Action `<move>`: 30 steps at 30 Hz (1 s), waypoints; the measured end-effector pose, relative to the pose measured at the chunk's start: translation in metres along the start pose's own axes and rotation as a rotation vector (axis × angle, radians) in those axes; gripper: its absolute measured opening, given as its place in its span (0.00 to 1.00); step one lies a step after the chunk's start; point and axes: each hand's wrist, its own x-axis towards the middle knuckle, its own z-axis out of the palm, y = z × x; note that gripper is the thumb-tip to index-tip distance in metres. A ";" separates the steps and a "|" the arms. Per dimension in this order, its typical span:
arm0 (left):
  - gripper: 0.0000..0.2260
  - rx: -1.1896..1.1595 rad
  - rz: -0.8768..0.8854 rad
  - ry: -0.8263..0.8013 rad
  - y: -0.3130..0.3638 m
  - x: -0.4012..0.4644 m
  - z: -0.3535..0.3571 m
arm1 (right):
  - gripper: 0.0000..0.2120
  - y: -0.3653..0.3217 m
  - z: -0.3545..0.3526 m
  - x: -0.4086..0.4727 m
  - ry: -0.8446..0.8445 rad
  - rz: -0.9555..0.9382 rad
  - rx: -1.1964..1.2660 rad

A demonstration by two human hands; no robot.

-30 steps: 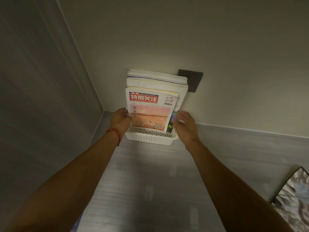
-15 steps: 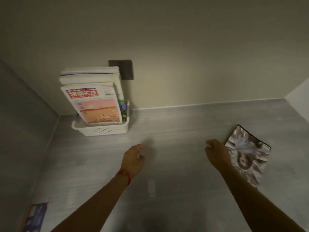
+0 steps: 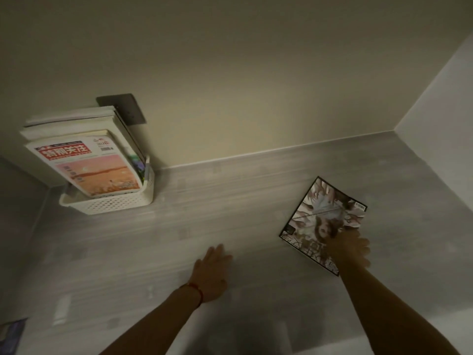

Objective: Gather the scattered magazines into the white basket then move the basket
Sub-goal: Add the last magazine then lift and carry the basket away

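Note:
The white basket (image 3: 112, 204) stands on the grey floor at the far left against the wall, with several magazines upright in it. The front one has a red title and an orange picture (image 3: 92, 167). A glossy magazine with a portrait cover (image 3: 321, 216) lies flat on the floor at the right. My right hand (image 3: 349, 248) rests, blurred, on that magazine's near corner with fingers spread. My left hand (image 3: 211, 272) lies flat on the floor in the middle, holding nothing, a red cord at the wrist.
A dark wall plate (image 3: 128, 108) sits on the wall behind the basket. A bluish magazine corner (image 3: 11, 334) shows at the bottom left edge. Walls close in at the left and at the far right corner.
Both hands left the basket and moved back and right. The right hand went from beside the glossy magazine onto its near corner; the left hand flattened on the floor.

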 end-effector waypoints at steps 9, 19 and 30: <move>0.24 -0.149 -0.047 0.221 0.011 -0.010 -0.026 | 0.28 -0.018 0.003 -0.019 -0.159 -0.501 0.403; 0.31 0.280 0.290 0.784 0.037 -0.032 -0.104 | 0.20 -0.113 -0.037 -0.115 -0.334 -1.471 -0.210; 0.06 -0.712 0.103 0.827 -0.087 -0.094 -0.115 | 0.25 -0.168 0.002 -0.165 -0.270 -1.038 0.479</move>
